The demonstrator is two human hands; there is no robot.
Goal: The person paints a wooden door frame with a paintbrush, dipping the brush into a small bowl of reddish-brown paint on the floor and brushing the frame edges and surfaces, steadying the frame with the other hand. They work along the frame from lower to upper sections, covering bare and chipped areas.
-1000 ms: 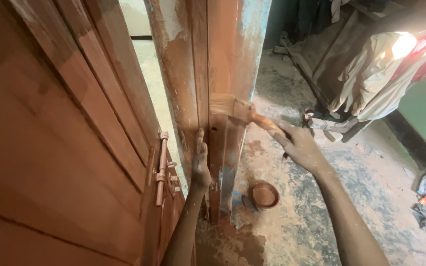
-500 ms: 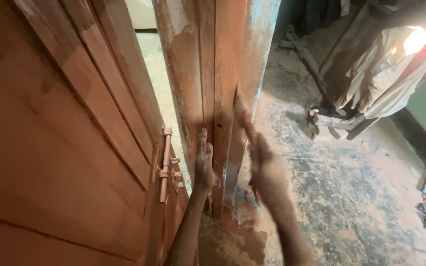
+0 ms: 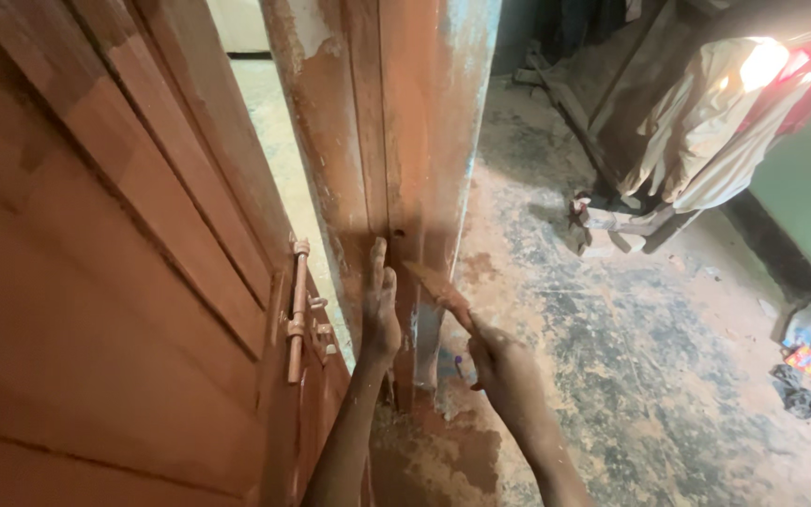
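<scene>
From the head camera, looking down, a tall wooden door frame post [image 3: 396, 160] stands in the middle, its surface patchy with reddish-brown coating, worn pale spots near the top and a bluish edge on its right side. The left hand [image 3: 379, 305] lies flat against the post, fingers straight and together pointing upward, palm pressed to the wood; it is open and grips nothing. The right hand [image 3: 504, 371] is closed around the handle of a scraper-like tool [image 3: 438, 286] with a flat blade stained the same reddish brown. The blade slants up and to the left, and its tip touches the post just beside the left hand's fingers, below a small dark hole in the wood. Both forearms rise from the bottom edge of the view, smeared with the same colour.

To the left, an open wooden door [image 3: 114, 282] fills the frame, panelled and reddish brown, with a metal sliding bolt [image 3: 299, 310] mounted upright near its edge. Reddish stains mark the concrete floor [image 3: 631, 376] around the base of the post. Further right, well apart from the hands, pale cloth [image 3: 706, 122] hangs over some leaning boards, and small colourful litter [image 3: 804, 361] lies near a green wall.
</scene>
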